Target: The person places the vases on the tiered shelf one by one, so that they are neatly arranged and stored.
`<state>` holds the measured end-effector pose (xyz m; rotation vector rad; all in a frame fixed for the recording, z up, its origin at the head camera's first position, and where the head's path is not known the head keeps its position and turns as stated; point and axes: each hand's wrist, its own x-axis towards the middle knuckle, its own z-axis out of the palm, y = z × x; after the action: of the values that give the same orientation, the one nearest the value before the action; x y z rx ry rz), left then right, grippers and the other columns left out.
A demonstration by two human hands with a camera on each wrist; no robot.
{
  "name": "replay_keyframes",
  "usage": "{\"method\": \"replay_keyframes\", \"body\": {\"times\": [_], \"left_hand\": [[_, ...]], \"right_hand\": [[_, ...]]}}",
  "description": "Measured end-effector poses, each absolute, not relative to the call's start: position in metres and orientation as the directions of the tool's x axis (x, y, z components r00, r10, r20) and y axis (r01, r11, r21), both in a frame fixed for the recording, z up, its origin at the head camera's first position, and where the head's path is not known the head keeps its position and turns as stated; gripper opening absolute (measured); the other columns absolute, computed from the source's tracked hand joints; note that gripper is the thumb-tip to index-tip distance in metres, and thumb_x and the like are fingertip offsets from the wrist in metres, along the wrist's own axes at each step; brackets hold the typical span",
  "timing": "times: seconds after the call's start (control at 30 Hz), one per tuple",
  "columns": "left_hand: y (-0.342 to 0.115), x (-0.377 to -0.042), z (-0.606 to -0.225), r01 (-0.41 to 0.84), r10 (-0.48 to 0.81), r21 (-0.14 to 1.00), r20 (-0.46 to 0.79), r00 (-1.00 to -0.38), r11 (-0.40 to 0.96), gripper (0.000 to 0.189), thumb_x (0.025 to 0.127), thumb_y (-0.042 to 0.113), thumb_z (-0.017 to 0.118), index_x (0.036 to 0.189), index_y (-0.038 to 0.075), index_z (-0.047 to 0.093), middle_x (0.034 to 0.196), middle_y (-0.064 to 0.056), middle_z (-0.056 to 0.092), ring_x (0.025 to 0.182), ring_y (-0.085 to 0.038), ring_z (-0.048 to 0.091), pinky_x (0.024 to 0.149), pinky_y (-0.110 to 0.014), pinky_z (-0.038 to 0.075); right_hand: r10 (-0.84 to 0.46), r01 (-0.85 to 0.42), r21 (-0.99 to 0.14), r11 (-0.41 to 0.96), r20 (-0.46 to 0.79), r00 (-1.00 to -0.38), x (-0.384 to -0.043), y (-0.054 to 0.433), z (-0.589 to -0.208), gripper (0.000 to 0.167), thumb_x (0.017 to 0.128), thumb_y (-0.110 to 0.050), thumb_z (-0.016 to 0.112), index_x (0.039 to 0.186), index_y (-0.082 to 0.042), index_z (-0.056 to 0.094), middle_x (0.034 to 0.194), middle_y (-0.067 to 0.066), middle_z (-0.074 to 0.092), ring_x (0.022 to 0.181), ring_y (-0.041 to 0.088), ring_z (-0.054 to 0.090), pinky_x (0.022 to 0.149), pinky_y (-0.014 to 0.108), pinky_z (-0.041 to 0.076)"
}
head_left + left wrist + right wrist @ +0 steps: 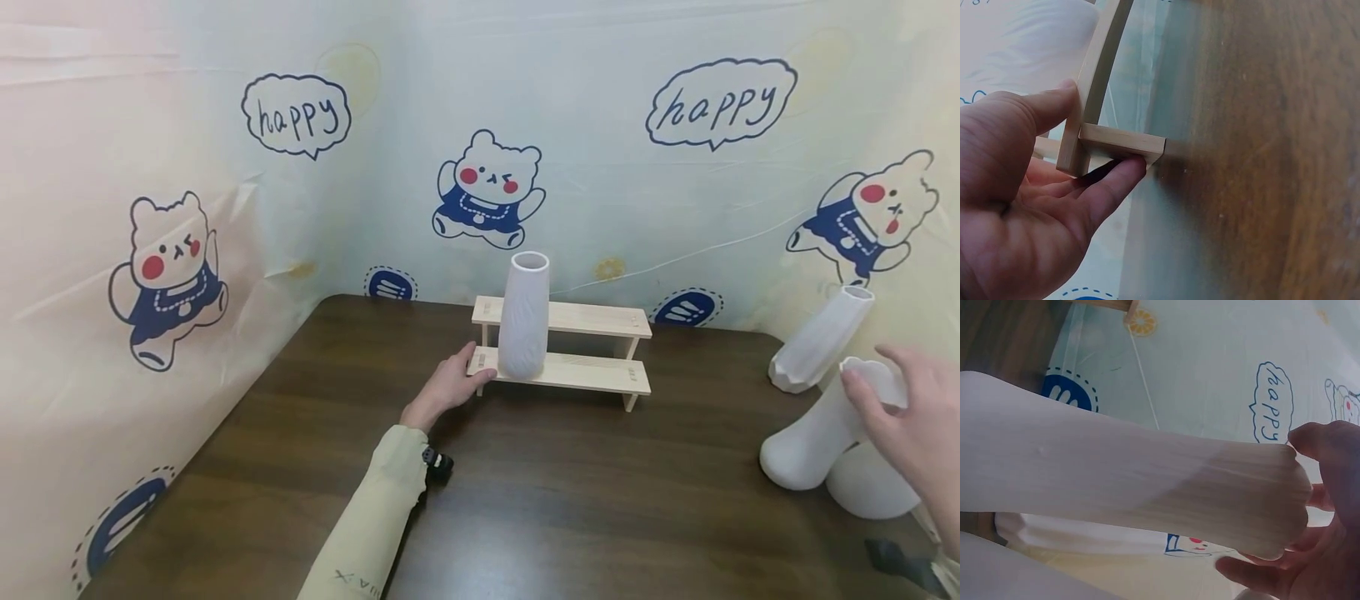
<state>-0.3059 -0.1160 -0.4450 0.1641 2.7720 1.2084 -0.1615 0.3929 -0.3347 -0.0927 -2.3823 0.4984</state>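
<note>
At the left end of a two-tier wooden stand [577, 372], my left hand [450, 383] grips the lower shelf. In the left wrist view the thumb lies against the shelf board [1094, 75], and fingers reach under the short leg piece [1125, 140]. A tall white vase [525, 317] stands upright on that lower shelf. Over at the right, my right hand [918, 417] is at the scalloped mouth of a white vase [810, 442]. Its thumb and fingers are spread around the rim, as the right wrist view shows, with the thumb by the rim edge [1300, 487].
Behind the scalloped vase stands a faceted white vase [821, 337]. A rounded white vase [870, 483] is beside it, partly hidden by the right hand. The dark wooden table [600, 500] meets a printed cloth backdrop [600, 192] at the back and sides.
</note>
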Motion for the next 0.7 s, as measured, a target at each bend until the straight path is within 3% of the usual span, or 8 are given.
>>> {"method": "replay_keyframes", "body": {"times": [0.17, 0.47, 0.53, 0.57, 0.6, 0.7], "left_hand": [[-0.1158, -0.3058, -0.4447, 0.046, 0.139, 0.734, -0.067, -0.988, 0.678, 0.086, 0.093, 0.048, 0.063, 0.157, 0.010, 0.021, 0.158, -0.013, 0.035, 0.130, -0.029, 0.048, 0.114, -0.051, 0.035], [-0.1162, -0.3059, -0.4433, 0.049, 0.136, 0.745, -0.056, -0.989, 0.665, 0.085, 0.093, 0.047, 0.063, 0.157, 0.009, 0.021, 0.157, -0.015, 0.036, 0.133, -0.030, 0.048, 0.113, -0.052, 0.036], [-0.1163, -0.3060, -0.4437, 0.053, 0.137, 0.743, -0.053, -0.989, 0.667, 0.085, 0.093, 0.046, 0.063, 0.157, 0.009, 0.021, 0.157, -0.015, 0.036, 0.131, -0.029, 0.049, 0.113, -0.051, 0.037], [-0.1162, -0.3063, -0.4442, 0.054, 0.138, 0.740, -0.053, -0.989, 0.670, 0.085, 0.093, 0.047, 0.063, 0.157, 0.009, 0.021, 0.157, -0.015, 0.036, 0.130, -0.029, 0.049, 0.113, -0.051, 0.037], [-0.1162, -0.3064, -0.4446, 0.055, 0.140, 0.739, -0.054, -0.989, 0.672, 0.085, 0.093, 0.047, 0.063, 0.157, 0.009, 0.020, 0.157, -0.015, 0.036, 0.129, -0.029, 0.049, 0.113, -0.051, 0.037], [-0.1159, -0.3070, -0.4460, 0.053, 0.143, 0.738, -0.060, -0.988, 0.673, 0.086, 0.093, 0.047, 0.063, 0.157, 0.010, 0.020, 0.158, -0.014, 0.035, 0.129, -0.029, 0.048, 0.113, -0.051, 0.036]], "right_hand": [[0.226, -0.029, -0.406, 0.914, 0.565, -0.794, -0.1619, 0.3956, -0.3386, 0.064, 0.099, -0.037, 0.053, 0.142, 0.009, 0.038, 0.140, 0.041, 0.039, 0.129, 0.057, 0.034, 0.095, 0.073, 0.032], [0.273, 0.004, -0.502, 0.865, 0.463, -0.843, -0.1615, 0.3951, -0.3401, 0.071, 0.093, -0.029, 0.066, 0.144, 0.010, 0.036, 0.142, 0.042, 0.036, 0.129, 0.059, 0.035, 0.090, 0.072, 0.032], [0.284, 0.029, -0.496, 0.868, 0.447, -0.848, -0.1617, 0.3950, -0.3400, 0.074, 0.092, -0.031, 0.067, 0.145, 0.008, 0.035, 0.144, 0.041, 0.035, 0.127, 0.059, 0.037, 0.083, 0.066, 0.036], [0.287, 0.035, -0.495, 0.868, 0.441, -0.850, -0.1615, 0.3953, -0.3399, 0.076, 0.091, -0.032, 0.068, 0.146, 0.008, 0.035, 0.144, 0.040, 0.035, 0.123, 0.058, 0.041, 0.079, 0.057, 0.042], [0.289, 0.039, -0.500, 0.865, 0.434, -0.853, -0.1614, 0.3962, -0.3397, 0.078, 0.090, -0.032, 0.069, 0.147, 0.008, 0.034, 0.145, 0.040, 0.035, 0.113, 0.051, 0.053, 0.074, 0.048, 0.045], [0.314, 0.074, -0.518, 0.852, 0.393, -0.864, -0.1602, 0.3968, -0.3395, 0.083, 0.089, -0.036, 0.070, 0.149, 0.006, 0.031, 0.143, 0.041, 0.036, 0.094, 0.048, 0.057, 0.058, 0.023, 0.034]]}}
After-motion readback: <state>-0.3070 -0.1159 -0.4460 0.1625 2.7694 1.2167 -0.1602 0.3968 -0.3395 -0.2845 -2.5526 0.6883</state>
